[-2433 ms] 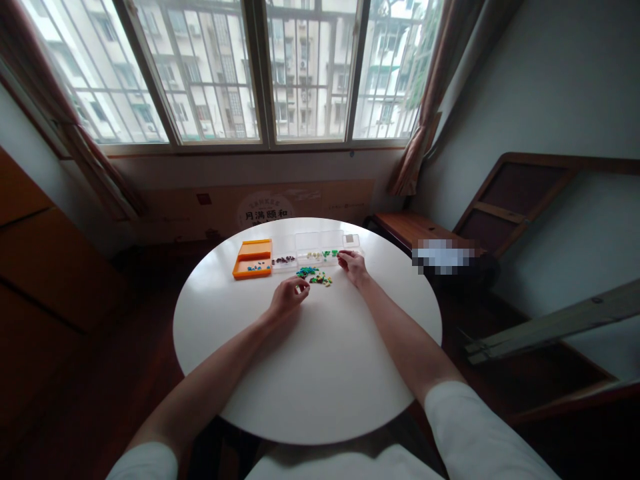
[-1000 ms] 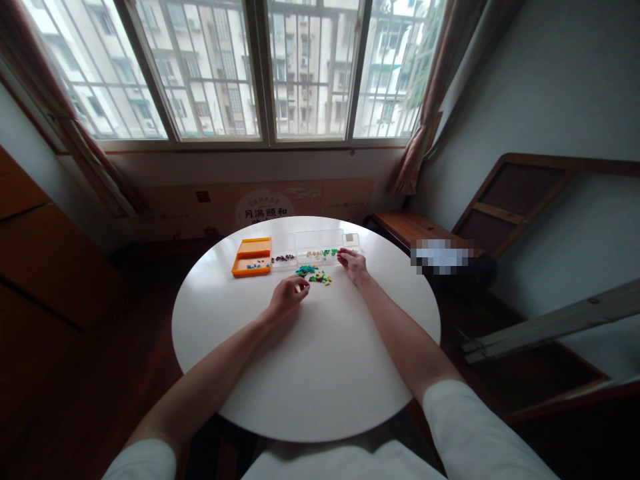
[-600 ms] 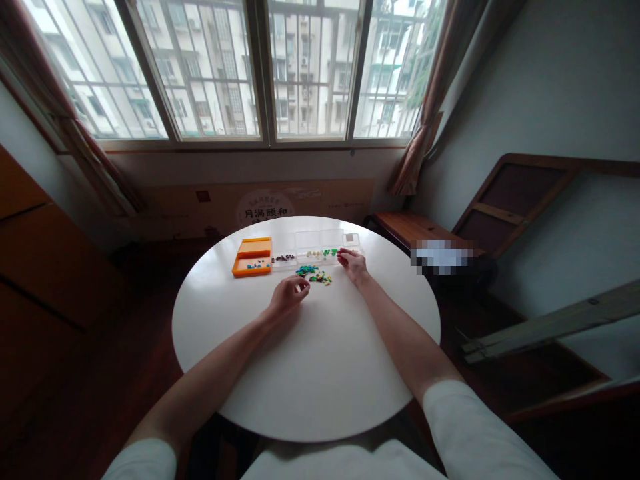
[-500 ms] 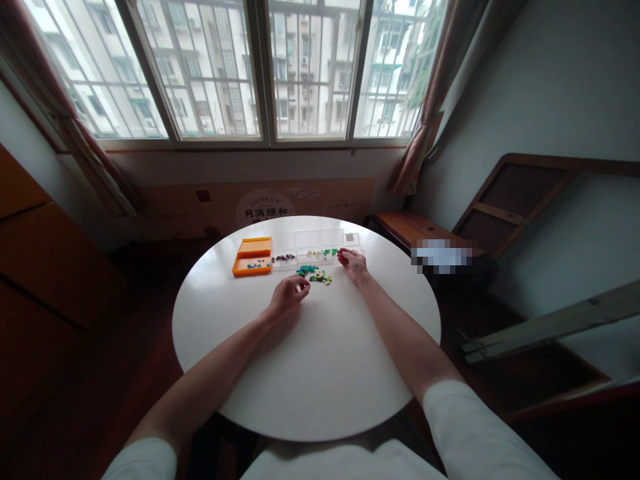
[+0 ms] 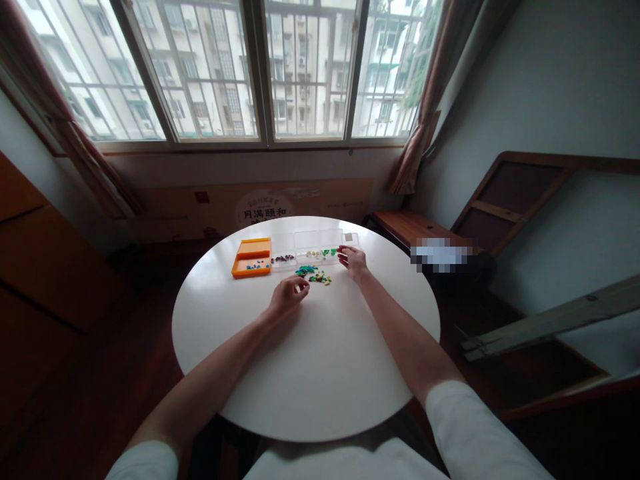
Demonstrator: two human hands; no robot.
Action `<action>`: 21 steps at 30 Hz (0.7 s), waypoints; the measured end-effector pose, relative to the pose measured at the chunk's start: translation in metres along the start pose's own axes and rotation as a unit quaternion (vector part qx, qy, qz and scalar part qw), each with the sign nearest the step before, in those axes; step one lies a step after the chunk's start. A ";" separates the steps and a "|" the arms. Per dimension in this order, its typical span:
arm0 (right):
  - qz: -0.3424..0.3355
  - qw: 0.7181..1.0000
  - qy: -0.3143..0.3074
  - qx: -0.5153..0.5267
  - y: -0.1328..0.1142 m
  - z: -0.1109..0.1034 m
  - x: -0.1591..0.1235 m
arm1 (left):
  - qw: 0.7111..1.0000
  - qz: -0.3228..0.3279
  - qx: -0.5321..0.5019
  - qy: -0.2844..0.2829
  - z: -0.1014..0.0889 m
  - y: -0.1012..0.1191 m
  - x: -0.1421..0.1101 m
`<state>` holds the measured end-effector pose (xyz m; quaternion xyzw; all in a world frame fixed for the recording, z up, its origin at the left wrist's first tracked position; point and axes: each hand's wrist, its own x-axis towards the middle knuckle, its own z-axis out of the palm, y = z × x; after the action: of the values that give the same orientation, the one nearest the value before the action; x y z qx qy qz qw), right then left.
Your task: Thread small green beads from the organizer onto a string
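On the white round table (image 5: 300,373), my left hand (image 5: 287,297) rests at the near side of a pile of small mixed pieces (image 5: 320,279), blue, green, yellow and dark. Its fingers are curled, with thumb and forefinger brought together; anything between them is too small to see. My right hand (image 5: 354,263) is over the right end of a clear compartment box (image 5: 319,239), beside green pieces (image 5: 327,252). Its fingertips look slightly apart, with nothing visible in them. Cream pieces (image 5: 313,253) and dark brown pieces (image 5: 285,258) lie in other compartments.
An open orange box (image 5: 254,249) with a few blue pieces (image 5: 255,266) stands left of the clear boxes. Beyond the table are a long printed carton (image 5: 310,193) and barred windows. A wooden bench (image 5: 410,225) stands to the right.
The fingertips of my right hand have parted a little over the clear box. My left hand keeps its place and curl. The view has shifted very slightly.
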<state>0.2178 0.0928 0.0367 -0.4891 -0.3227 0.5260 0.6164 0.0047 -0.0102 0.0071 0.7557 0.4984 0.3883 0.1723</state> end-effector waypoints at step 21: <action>-0.164 0.875 -0.112 -0.442 0.019 -0.023 -0.019 | 1.000 -0.002 0.005 -0.001 -0.002 -0.003 0.000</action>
<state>0.2281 0.0677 0.0137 -0.5886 -0.6637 0.2714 0.3733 0.0019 -0.0090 0.0065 0.7560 0.5014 0.3849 0.1701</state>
